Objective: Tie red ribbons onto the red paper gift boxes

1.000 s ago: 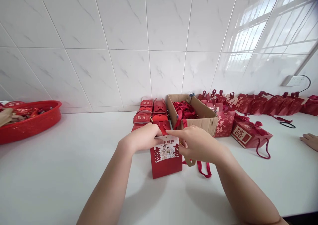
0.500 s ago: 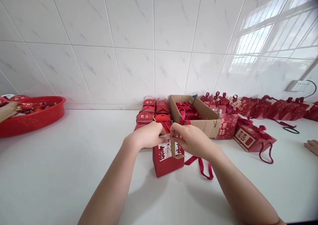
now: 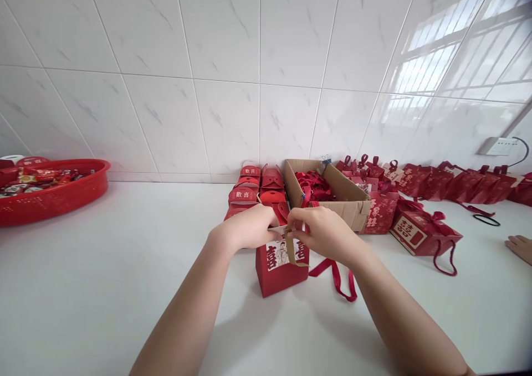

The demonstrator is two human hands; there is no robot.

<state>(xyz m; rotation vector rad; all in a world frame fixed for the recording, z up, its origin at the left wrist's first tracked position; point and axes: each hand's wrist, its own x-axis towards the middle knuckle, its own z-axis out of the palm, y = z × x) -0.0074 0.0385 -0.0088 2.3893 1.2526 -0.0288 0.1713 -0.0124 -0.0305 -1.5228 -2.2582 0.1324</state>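
A red gift box [image 3: 285,281] with a white printed panel and dark red characters stands upright on the white counter, between my two hands. My left hand [image 3: 251,229] is closed at its top edge, with the fingertips pinching there. From the other side my right hand [image 3: 318,231] pinches a gold ribbon [image 3: 290,250] at the top of the box. The ribbon's loose end hangs down over the printed panel. My fingers partly hide the top of the box and where the ribbon passes. A dark red ribbon [image 3: 338,281] lies on the counter to the right of the box.
Behind stands a cardboard box [image 3: 353,210] of red ribbons, beside folded red boxes [image 3: 243,194]. Rightward are a corded red box [image 3: 428,232], several small gift bags [image 3: 449,179] and another person's hand [image 3: 520,248]. A red basin [image 3: 78,193] of wrapped sweets is at left.
The tan shape over the left basin has gone from view. My hands stay at the top of the box, with only slight finger movement. The other person's hand shows a little more.
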